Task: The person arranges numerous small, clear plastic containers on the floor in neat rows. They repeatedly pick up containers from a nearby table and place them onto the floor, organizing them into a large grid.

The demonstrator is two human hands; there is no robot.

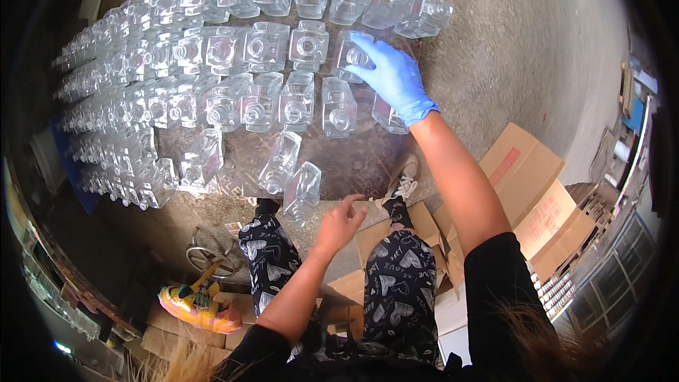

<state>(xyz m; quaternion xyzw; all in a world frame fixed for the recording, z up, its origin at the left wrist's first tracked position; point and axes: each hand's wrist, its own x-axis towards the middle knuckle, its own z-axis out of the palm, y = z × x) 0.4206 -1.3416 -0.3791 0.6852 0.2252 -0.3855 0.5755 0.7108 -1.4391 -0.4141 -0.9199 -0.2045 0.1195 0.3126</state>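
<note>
Right arm is stretched way out, and the right hand (393,74) in a blue glove sits palm-down, fingers loosely spread over the top of a clear glass bottle (351,56) at the right end of the second row. Can't tell if it's actually gripping or just resting there. Left hand (341,221) is bare, hovering low with fingers curled and holding nothing, just right of a tilted bottle (302,191) in the front row. All the bottles stand on a metal surface (353,163); cardboard boxes (537,205) lie off to the right.
</note>
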